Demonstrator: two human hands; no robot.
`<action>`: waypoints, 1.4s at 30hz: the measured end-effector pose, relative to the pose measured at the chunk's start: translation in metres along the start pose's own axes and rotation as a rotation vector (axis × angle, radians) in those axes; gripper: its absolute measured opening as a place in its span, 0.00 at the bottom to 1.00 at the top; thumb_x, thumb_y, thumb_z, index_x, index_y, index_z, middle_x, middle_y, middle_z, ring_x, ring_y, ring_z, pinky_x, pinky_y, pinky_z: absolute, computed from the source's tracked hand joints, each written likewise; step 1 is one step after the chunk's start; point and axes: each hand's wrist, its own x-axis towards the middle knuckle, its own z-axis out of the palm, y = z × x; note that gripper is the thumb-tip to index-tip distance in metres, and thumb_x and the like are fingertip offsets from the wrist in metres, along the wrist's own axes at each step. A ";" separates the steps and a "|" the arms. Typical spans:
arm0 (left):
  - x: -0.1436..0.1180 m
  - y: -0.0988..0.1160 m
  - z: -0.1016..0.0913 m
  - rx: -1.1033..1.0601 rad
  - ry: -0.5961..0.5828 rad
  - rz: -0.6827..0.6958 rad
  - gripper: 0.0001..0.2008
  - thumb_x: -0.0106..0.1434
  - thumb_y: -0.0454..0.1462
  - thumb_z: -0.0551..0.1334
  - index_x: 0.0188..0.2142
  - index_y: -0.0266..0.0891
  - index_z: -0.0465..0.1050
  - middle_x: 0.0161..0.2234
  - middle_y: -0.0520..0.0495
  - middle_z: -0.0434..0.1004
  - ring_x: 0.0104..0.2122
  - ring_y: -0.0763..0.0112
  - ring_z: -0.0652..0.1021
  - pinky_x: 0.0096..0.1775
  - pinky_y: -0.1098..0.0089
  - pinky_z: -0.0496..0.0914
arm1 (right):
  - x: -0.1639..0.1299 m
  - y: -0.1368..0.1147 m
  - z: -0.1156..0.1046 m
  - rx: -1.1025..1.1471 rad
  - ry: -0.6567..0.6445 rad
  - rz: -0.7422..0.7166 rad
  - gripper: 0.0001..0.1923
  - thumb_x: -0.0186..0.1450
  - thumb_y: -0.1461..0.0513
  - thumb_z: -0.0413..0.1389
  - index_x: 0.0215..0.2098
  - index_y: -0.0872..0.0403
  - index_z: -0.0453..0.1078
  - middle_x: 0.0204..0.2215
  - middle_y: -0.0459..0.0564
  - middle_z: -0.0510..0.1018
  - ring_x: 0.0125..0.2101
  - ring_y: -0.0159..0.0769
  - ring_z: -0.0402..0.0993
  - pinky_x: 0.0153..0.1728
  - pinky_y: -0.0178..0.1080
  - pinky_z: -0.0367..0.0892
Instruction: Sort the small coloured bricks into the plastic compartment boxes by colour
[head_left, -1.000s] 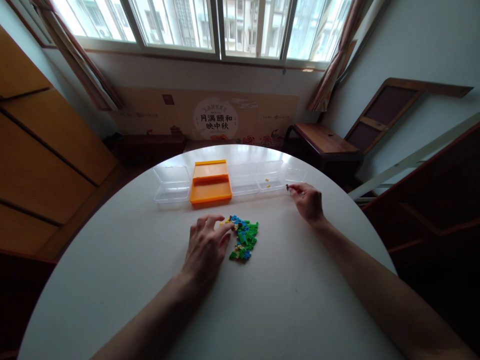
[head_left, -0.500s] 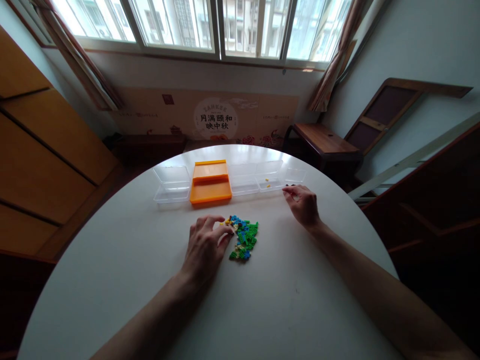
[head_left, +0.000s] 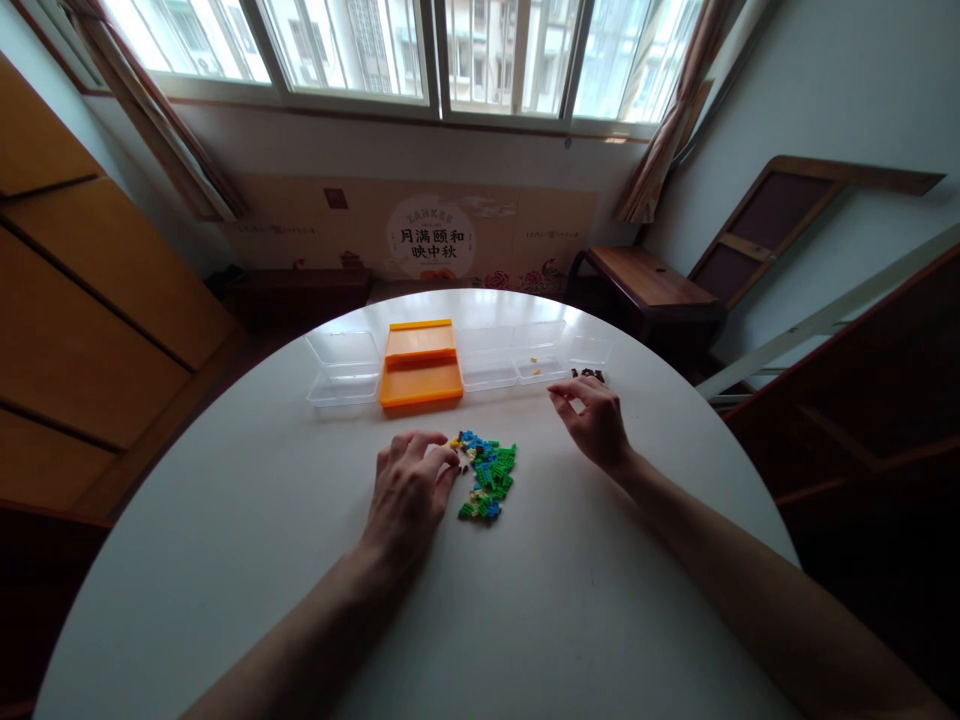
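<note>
Drawn back from the clear boxes (head_left: pixel 536 352), the right hand (head_left: pixel 592 420) hovers empty, fingers loosely apart, near dark bricks (head_left: pixel 588 375). Left hand (head_left: pixel 411 490), fingers curled, touches the brick pile (head_left: pixel 487 472) mid-table (head_left: pixel 225 560).

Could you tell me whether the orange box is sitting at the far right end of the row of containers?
No, the orange box is second from the left, with clear containers to its right.
</note>
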 end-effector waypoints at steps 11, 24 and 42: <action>0.003 0.011 -0.007 -0.167 0.288 0.199 0.02 0.62 0.33 0.64 0.35 0.42 0.73 0.38 0.48 0.76 0.43 0.64 0.72 0.44 0.62 0.65 | -0.019 -0.068 0.003 0.537 -0.475 0.077 0.07 0.62 0.63 0.58 0.38 0.54 0.77 0.29 0.48 0.78 0.30 0.32 0.72 0.33 0.34 0.67; 0.002 0.014 -0.007 -0.163 0.342 0.289 0.04 0.59 0.32 0.66 0.33 0.43 0.73 0.36 0.49 0.76 0.43 0.64 0.73 0.44 0.61 0.67 | -0.028 -0.077 0.011 0.663 -0.542 0.098 0.07 0.63 0.62 0.58 0.36 0.54 0.78 0.29 0.49 0.79 0.28 0.31 0.72 0.32 0.34 0.67; 0.001 0.014 -0.008 -0.099 0.257 0.241 0.03 0.61 0.33 0.64 0.31 0.43 0.73 0.35 0.49 0.77 0.43 0.64 0.73 0.45 0.62 0.64 | -0.016 -0.040 0.010 0.238 -0.231 -0.094 0.06 0.63 0.64 0.56 0.34 0.53 0.77 0.28 0.49 0.79 0.31 0.35 0.73 0.37 0.37 0.68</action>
